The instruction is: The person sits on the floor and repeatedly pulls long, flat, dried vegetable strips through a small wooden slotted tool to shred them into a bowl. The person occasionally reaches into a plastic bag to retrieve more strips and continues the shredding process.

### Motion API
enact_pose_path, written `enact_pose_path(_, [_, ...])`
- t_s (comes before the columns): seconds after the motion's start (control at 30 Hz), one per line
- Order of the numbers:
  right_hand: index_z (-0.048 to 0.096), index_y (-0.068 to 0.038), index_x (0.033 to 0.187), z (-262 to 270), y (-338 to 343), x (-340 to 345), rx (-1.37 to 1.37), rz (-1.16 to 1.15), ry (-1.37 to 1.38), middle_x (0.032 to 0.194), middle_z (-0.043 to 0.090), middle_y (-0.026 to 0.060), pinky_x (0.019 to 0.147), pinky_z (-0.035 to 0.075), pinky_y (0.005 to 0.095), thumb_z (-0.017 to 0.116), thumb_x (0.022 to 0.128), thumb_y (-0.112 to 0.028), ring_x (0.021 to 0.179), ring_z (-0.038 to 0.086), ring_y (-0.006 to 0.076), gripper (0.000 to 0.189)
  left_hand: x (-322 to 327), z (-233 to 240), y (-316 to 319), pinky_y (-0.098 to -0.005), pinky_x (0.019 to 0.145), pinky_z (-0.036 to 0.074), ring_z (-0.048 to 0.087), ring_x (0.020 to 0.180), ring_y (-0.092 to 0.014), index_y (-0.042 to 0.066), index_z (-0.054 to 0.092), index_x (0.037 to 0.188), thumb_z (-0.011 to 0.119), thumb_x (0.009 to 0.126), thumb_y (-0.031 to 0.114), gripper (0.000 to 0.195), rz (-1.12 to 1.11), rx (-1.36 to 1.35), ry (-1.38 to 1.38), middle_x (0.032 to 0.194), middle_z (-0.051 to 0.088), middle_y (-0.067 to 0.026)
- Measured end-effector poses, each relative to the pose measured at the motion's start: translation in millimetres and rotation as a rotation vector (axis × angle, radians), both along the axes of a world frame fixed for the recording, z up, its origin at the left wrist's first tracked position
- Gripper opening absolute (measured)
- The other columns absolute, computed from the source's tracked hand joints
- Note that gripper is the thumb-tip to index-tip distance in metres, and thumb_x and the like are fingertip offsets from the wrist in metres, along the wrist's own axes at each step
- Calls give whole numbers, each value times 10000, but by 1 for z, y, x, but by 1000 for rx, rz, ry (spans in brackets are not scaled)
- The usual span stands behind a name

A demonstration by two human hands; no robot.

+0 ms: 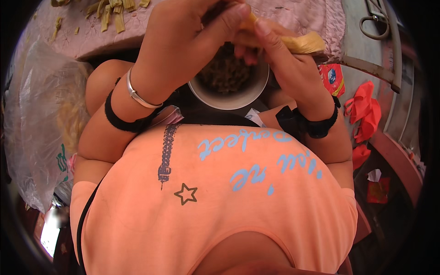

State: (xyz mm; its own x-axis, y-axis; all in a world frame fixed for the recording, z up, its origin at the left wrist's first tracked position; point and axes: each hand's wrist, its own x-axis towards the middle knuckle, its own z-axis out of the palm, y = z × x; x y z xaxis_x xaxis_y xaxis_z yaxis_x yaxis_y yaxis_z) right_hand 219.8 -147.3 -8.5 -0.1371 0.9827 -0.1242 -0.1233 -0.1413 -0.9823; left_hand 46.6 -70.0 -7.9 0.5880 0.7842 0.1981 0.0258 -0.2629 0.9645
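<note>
My left hand [223, 22] and my right hand [285, 48] meet at the top of the view, above a pale-rimmed metal bowl [227, 103]. A flat, folded yellow strip [306, 43], perhaps dried plant material, runs through my right hand, its loose end sticking out to the right. My left thumb and fingers pinch the strip's other end, where a bit of yellow shows between the two thumbs. Several fingertips of my left hand are hidden or cut off by the frame's top edge. Many small brownish pieces [227, 75] lie in the bowl, between my knees.
A pink quilted cloth [130, 41] covers the surface ahead, with yellow strip bundles [115, 10] at its left. A clear plastic bag [34, 120] with yellowish contents stands at my left. On the right are a metal frame with a ring handle [374, 27] and red bags [364, 110].
</note>
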Motion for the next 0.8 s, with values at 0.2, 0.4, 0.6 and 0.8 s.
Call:
enact_pose_path(0.2, [647,-41,1098,-3,4,1,110,-105,72,921,625,-29,729,437,185,537,1004,-190,815,528,26,208,-10,7,-5,-225,625,460,571,663,-87,16,624,980,577,953,75,79,-111,286,56,783,620,11])
enact_pose_path(0.4, [615,-31,1120,1,6,2,237,-89,186,1002,639,8,819,458,200,547,1004,-155,910,580,62,183,-1,-5,-5,-306,1011,402,505,1176,-151,2,440,1274,547,915,31,376,-228,-210,-224,1235,511,-75])
enact_pose_path(0.6, [601,-18,1080,-1,-3,-5,487,-139,-208,991,646,48,774,490,227,653,925,-65,873,617,103,170,-5,-18,5,-239,795,444,546,919,-99,18,448,1242,584,925,41,346,-303,-539,-322,997,556,-48])
enact_pose_path(0.8, [466,-47,1110,-10,-4,-18,441,-345,-704,876,654,116,674,532,331,701,864,-62,763,685,261,341,-4,-5,-8,-241,813,474,579,910,-107,20,503,1176,617,884,3,315,-61,-213,-11,1023,573,-34])
